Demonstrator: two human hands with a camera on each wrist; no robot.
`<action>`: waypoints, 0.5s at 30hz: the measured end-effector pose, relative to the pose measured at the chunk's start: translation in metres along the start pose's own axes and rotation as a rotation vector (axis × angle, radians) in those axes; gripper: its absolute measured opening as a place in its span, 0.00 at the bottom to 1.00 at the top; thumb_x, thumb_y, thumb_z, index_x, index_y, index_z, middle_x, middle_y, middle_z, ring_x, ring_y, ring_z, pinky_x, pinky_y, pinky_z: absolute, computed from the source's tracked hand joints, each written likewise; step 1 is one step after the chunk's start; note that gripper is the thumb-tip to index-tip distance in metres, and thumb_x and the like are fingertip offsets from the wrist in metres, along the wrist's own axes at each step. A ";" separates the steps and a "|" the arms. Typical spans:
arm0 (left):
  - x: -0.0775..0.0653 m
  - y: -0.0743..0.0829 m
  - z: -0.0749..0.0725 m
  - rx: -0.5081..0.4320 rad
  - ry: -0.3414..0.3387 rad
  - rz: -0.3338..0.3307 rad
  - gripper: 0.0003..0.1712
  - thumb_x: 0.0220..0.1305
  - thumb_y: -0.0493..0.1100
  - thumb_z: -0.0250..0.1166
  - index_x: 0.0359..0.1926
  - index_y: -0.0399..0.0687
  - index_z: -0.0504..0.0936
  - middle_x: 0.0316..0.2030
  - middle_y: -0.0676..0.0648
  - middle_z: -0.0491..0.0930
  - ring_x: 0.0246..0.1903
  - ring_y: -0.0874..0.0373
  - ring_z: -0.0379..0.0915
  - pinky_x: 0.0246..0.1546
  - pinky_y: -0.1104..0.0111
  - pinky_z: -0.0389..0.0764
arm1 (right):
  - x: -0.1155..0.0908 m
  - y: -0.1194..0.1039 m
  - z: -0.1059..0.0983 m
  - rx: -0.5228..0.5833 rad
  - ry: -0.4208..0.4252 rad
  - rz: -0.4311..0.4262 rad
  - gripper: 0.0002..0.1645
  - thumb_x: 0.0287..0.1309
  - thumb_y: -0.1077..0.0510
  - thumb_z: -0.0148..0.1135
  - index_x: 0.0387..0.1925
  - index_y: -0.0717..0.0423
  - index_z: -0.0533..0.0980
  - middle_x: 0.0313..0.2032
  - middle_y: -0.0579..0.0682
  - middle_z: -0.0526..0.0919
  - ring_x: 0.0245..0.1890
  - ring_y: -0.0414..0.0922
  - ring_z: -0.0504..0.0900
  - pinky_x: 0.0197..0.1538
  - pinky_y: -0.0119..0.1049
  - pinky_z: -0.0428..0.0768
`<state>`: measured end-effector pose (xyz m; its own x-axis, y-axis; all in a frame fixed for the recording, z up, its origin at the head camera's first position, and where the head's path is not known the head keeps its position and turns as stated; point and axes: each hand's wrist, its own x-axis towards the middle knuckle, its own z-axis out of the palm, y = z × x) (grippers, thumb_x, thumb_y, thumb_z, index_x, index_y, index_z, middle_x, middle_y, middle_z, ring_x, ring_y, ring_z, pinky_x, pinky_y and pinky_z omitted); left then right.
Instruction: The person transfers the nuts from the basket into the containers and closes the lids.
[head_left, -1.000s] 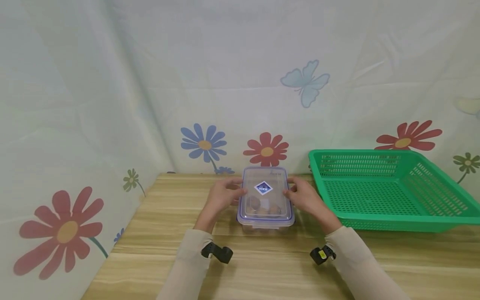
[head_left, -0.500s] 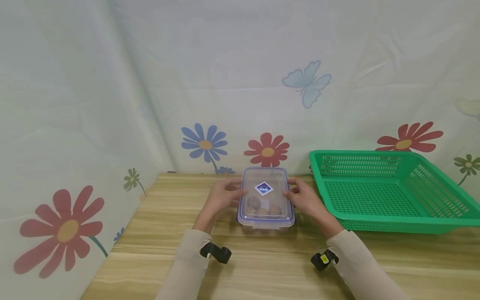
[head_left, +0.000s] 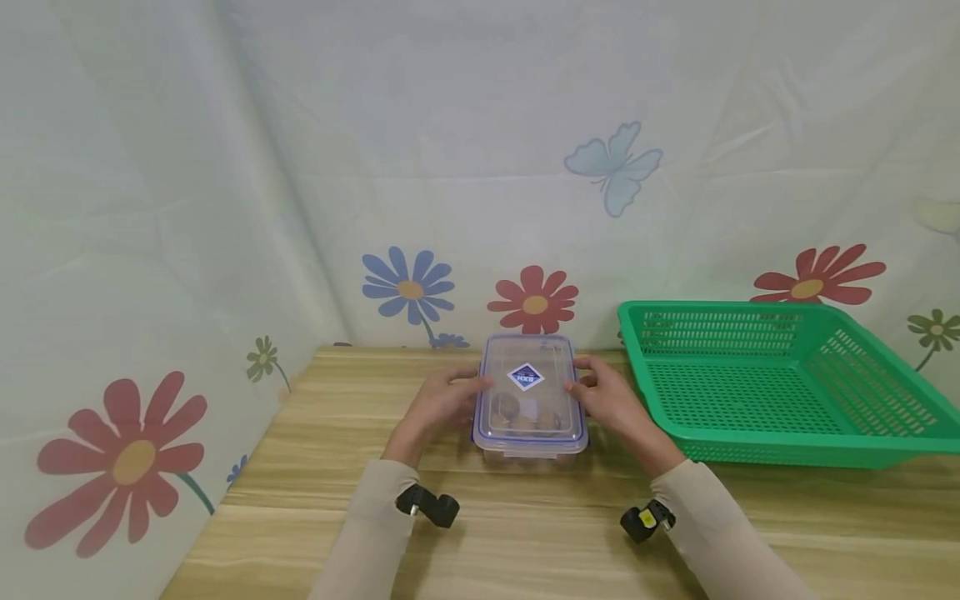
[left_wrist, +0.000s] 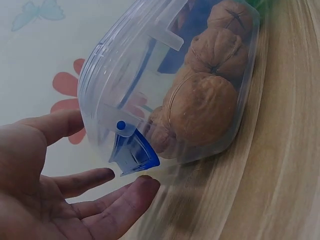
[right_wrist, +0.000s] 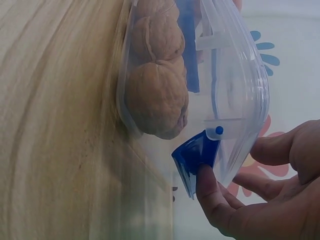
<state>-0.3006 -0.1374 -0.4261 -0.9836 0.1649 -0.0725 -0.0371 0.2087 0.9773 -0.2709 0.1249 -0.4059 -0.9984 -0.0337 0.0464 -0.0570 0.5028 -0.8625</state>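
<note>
A clear plastic food container with a blue-edged lid stands on the table, several walnuts inside. At its left side, my left hand touches the lid's edge with the thumb; its other fingers are spread just below a blue latch that sticks out from the wall. On the opposite side, another blue latch is tilted outward, and a fingertip of my right hand presses against it. The right thumb bears on the lid's rim, so that hand pinches the container there.
To the right of the container stands a large green plastic basket with slotted walls. The wooden table ends at the back against a white curtain printed with flowers.
My left hand has drawn slightly left, its fingers coming away from the container's side. The container has shifted a little left. The right hand stays almost still.
</note>
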 end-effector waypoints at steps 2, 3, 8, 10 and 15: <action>0.001 0.000 0.000 -0.001 0.002 -0.007 0.35 0.74 0.52 0.68 0.71 0.33 0.74 0.53 0.34 0.86 0.53 0.40 0.85 0.55 0.51 0.88 | 0.000 0.000 0.000 0.011 -0.005 -0.001 0.29 0.79 0.61 0.58 0.74 0.66 0.66 0.59 0.72 0.78 0.54 0.62 0.83 0.58 0.57 0.87; 0.001 0.000 0.000 0.001 0.003 -0.010 0.35 0.74 0.52 0.68 0.71 0.34 0.75 0.52 0.35 0.86 0.52 0.40 0.85 0.55 0.51 0.88 | -0.001 0.000 0.000 0.017 -0.007 0.000 0.29 0.79 0.61 0.58 0.74 0.66 0.66 0.59 0.72 0.78 0.54 0.63 0.83 0.58 0.57 0.86; 0.002 -0.001 0.000 0.002 0.005 -0.014 0.34 0.74 0.51 0.68 0.71 0.34 0.76 0.51 0.35 0.87 0.51 0.41 0.86 0.54 0.52 0.89 | 0.000 0.001 -0.001 0.042 -0.013 0.004 0.29 0.79 0.60 0.58 0.74 0.66 0.66 0.60 0.72 0.78 0.55 0.63 0.83 0.60 0.58 0.86; 0.001 -0.001 0.000 0.014 0.010 -0.010 0.34 0.74 0.51 0.69 0.70 0.34 0.76 0.51 0.35 0.87 0.49 0.41 0.86 0.54 0.52 0.89 | -0.001 0.001 -0.001 0.047 -0.012 0.004 0.28 0.79 0.60 0.58 0.73 0.66 0.66 0.60 0.72 0.78 0.55 0.63 0.83 0.59 0.58 0.86; 0.000 0.000 -0.001 0.063 0.043 0.005 0.32 0.72 0.52 0.71 0.67 0.36 0.80 0.49 0.38 0.87 0.45 0.45 0.85 0.50 0.52 0.90 | -0.002 0.000 0.000 0.052 -0.004 -0.001 0.27 0.78 0.61 0.58 0.72 0.67 0.67 0.59 0.73 0.78 0.54 0.63 0.83 0.58 0.59 0.86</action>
<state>-0.3003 -0.1386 -0.4255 -0.9906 0.1245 -0.0575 -0.0221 0.2689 0.9629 -0.2690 0.1251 -0.4064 -0.9982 -0.0382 0.0455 -0.0579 0.4569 -0.8876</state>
